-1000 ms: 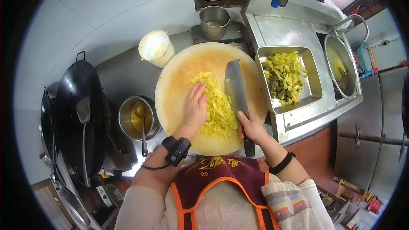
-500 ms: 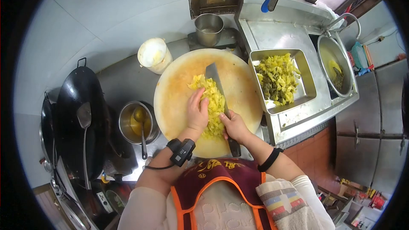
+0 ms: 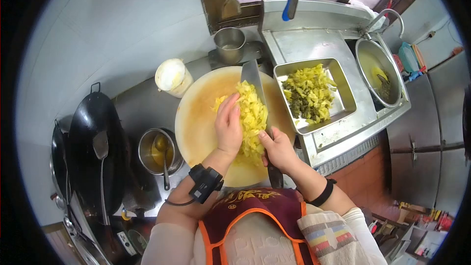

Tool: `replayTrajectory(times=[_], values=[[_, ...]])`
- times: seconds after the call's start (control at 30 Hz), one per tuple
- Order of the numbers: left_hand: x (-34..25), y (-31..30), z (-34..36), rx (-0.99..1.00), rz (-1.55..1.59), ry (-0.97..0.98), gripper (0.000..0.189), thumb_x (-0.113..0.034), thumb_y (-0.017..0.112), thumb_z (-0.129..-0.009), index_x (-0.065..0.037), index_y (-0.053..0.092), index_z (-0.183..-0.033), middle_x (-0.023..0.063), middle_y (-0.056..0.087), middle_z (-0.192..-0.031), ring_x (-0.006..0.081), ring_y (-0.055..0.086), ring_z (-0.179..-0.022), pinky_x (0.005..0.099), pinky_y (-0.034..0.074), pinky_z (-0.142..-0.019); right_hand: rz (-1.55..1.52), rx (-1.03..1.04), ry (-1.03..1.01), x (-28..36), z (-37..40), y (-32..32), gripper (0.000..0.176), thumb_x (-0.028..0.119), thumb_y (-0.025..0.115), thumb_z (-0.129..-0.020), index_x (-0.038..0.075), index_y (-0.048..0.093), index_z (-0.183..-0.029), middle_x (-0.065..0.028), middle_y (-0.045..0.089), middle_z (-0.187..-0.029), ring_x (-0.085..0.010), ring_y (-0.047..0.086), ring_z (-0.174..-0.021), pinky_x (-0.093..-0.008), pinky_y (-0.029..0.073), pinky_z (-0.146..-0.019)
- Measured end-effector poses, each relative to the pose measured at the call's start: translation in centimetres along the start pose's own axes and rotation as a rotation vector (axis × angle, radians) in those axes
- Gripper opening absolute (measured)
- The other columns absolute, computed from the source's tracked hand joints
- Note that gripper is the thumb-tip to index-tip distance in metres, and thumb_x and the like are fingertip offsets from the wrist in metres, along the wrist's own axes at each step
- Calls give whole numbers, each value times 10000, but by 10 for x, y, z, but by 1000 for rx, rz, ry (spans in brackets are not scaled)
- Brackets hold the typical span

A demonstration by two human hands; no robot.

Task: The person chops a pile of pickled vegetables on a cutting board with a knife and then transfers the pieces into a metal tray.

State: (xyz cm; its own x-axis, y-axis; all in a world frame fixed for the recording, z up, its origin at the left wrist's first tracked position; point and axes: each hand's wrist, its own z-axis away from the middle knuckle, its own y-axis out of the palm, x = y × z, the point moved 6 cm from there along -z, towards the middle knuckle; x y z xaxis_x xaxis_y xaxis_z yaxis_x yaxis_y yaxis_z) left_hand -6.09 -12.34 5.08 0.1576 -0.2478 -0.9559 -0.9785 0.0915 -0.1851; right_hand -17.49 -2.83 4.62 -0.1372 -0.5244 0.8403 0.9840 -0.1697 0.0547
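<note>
Chopped yellow-green vegetable (image 3: pixel 252 118) lies heaped on a round cutting board (image 3: pixel 196 122). My left hand (image 3: pixel 228 126) rests against the heap's left side, fingers extended and holding no tool. On the heap's right side stands a cleaver (image 3: pixel 255 81), its blade along the pieces. My right hand (image 3: pixel 279 152) is closed round the cleaver, with the dark handle end showing below it. A rectangular metal tray (image 3: pixel 349 99) right of the board holds more chopped vegetable (image 3: pixel 311 93), yellow and dark green.
Left of the board are a metal pot (image 3: pixel 145 153) with a ladle and a white tub (image 3: pixel 174 77). A black wok (image 3: pixel 88 132) is farther left. A metal pot (image 3: pixel 229 44) stands behind the board. At the right, a round basin (image 3: pixel 365 61) sits under a faucet.
The vegetable heap, both hands and the cleaver have shifted slightly right on the board. The camera view has also moved a little, and the heap looks more gathered between hand and blade.
</note>
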Motion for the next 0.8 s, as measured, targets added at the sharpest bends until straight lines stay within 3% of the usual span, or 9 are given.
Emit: replayTrajectory(times=[0.3, 0.43, 0.5, 0.57, 0.7, 0.8], values=[[-88, 114, -44, 198, 180, 197, 264, -120, 495, -870, -20, 583, -1099, 159, 542, -1146, 277, 518, -1069, 329, 408, -907, -212, -228, -183, 56, 32, -98, 199, 222, 421, -948, 40, 476, -1006, -48, 542, -678, -112, 448, -383, -230, 388, -340], [-84, 178, -51, 257, 186, 214, 278, -139, 492, -874, -13, 572, -1109, 159, 543, -1138, 291, 519, -1057, 334, 410, -903, -215, -323, -184, 57, 31, -147, 213, 236, 424, -946, 35, 477, -994, -52, 532, -653, -113, 448, -377, -232, 387, -337], [-70, 211, -53, 334, 205, 132, 312, -172, 469, -887, -6, 546, -1140, 173, 529, -1159, 314, 499, -1078, 343, 391, -926, -220, -374, -189, 54, 25, -169, 219, 242, 429, -945, 34, 477, -993, -51, 528, -642, -112, 448, -377, -234, 388, -338], [-54, 232, -57, 386, 168, 144, 363, -216, 446, -899, -2, 505, -1186, 193, 508, -1195, 330, 470, -1117, 352, 364, -956, -157, -442, -97, 45, 16, -192, 230, 259, 442, -940, 37, 474, -990, -47, 518, -619, -109, 449, -384, -244, 397, -350], [-43, 234, -62, 453, 88, -57, 400, -260, 438, -905, -12, 477, -1216, 208, 487, -1230, 328, 456, -1148, 351, 354, -969, 94, -509, -141, 42, 8, -220, 173, 204, 518, -894, 31, 512, -899, -19, 498, -587, -99, 463, -418, -248, 390, -385], [-59, 187, -67, 386, 80, -5, 380, -284, 399, -925, -9, 526, -1155, 180, 543, -1167, 285, 503, -1099, 333, 362, -955, 321, -589, -251, 45, 14, -235, 219, 126, 552, -844, 1, 545, -1024, -14, 508, -597, -93, 463, -446, -240, 390, -424]])
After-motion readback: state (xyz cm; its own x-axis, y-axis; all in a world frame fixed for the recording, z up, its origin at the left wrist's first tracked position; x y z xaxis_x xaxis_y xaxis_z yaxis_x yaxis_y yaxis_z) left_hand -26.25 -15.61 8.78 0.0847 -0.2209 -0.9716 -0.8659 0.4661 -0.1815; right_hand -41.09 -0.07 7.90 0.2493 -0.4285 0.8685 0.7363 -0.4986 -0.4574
